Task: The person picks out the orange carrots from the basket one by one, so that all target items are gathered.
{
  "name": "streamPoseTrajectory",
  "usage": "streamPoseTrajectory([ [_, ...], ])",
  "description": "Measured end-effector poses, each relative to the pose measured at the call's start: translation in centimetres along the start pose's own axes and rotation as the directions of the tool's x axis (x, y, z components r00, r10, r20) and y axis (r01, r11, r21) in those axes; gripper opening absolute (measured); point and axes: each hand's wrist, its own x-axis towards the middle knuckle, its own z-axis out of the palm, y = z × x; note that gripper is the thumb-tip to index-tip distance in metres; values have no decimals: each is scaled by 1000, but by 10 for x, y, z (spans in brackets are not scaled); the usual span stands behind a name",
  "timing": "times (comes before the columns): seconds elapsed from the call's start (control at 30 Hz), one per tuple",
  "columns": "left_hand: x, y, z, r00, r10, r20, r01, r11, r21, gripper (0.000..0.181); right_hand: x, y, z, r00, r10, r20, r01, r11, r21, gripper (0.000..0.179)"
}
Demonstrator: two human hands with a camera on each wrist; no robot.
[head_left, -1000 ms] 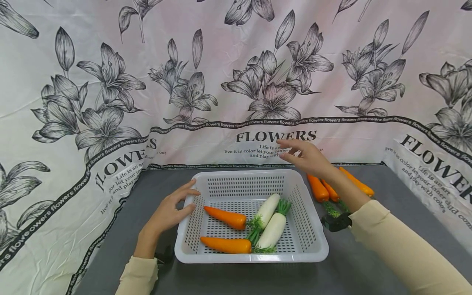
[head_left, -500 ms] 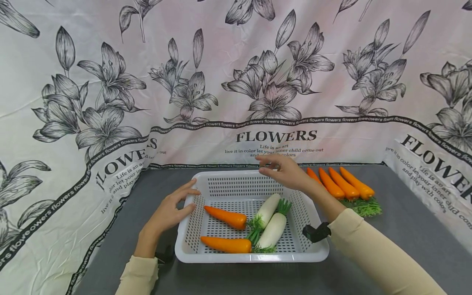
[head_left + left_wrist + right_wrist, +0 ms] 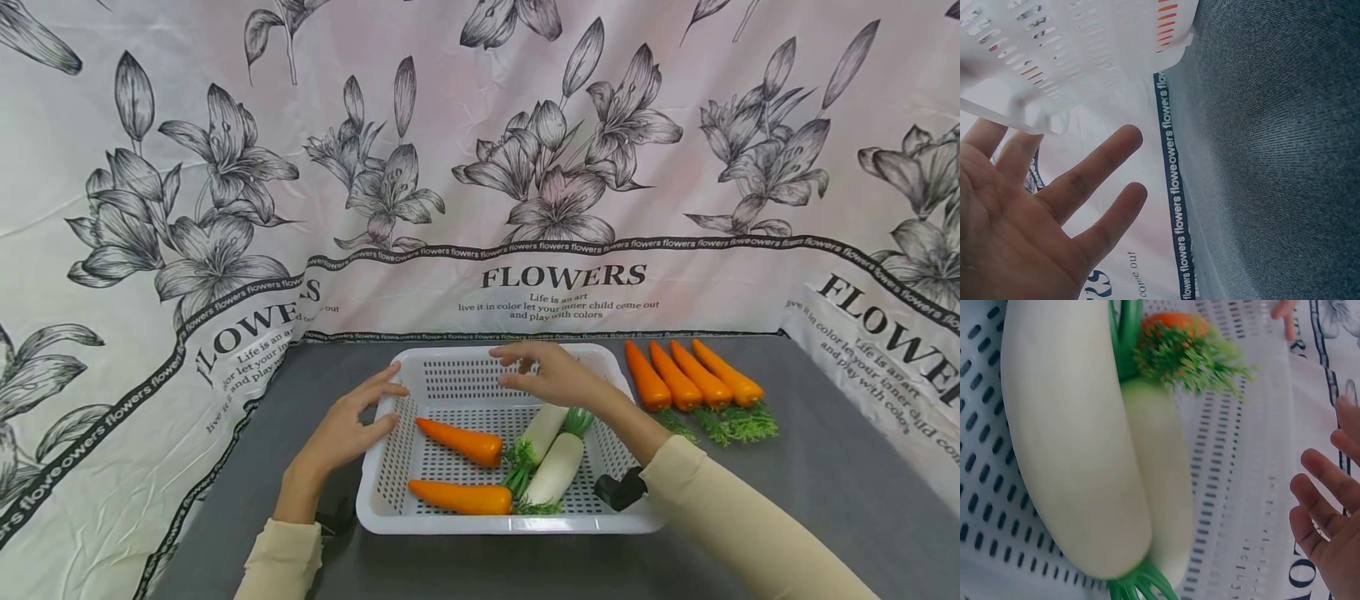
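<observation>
With the clock face centred on the basket, a matte grey tabletop (image 3: pixel 487 571) was seen nearest, at 6 o'clock. It was crossed by a beige left sleeve (image 3: pixel 281 558) at 7 to 8 o'clock and a beige right sleeve (image 3: pixel 742 517) at 4 o'clock; a small black device (image 3: pixel 621 489) was worn at the right wrist.

A rectangular white plastic basket (image 3: pixel 517 525), pierced with slots, was set on the table. In it, a smooth orange near carrot (image 3: pixel 459 498) was laid at 8 o'clock, its tip pointed to 9. A plump white near radish (image 3: pixel 557 471) was placed at 4 o'clock, its green stalks turned to 1. An orange far carrot (image 3: pixel 459 442) was laid at 9 o'clock, tip towards 10, and a white far radish (image 3: pixel 542 433) at 2 o'clock, beside the other, its stalks turned to 7.

The basket's rim was touched at 10 o'clock by the left hand (image 3: pixel 352 421), its fingers relaxed and spread. The right hand (image 3: pixel 551 375), holding nothing, was poised above the basket at 1 o'clock, fingers loosely bent.

Outside, at 2 o'clock, four orange carrots (image 3: pixel 672 377) were lined up, feathery green leaves (image 3: pixel 738 423) nearest. At 12 o'clock, a white flower-printed cloth (image 3: pixel 420 292) was hung.
</observation>
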Motion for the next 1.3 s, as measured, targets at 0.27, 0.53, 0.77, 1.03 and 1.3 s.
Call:
streamPoseTrajectory([
  [0.27, 3, 0, 0, 1000, -3, -4, 3, 1000, 6, 38, 3, -1, 14, 989, -27, 147, 36, 997, -63, 52],
  [0.53, 3, -3, 1, 1000, 20, -11, -20, 1000, 7, 38, 7, 1, 26, 963, -50, 264, 69, 995, -65, 55],
  [0.77, 1, -4, 1, 1000, 23, -13, -23, 1000, 13, 38, 8, 0, 36, 947, -53, 318, 76, 995, -61, 53],
  [1.03, 2, -4, 1, 1000, 12, -10, -12, 1000, 8, 38, 8, 1, 44, 934, 23, 358, 0, 998, -64, 59],
  [1.3, 1, -3, 1, 1000, -2, -7, 2, 1000, 4, 38, 11, 3, 51, 907, 84, 413, -43, 993, -108, 65],
])
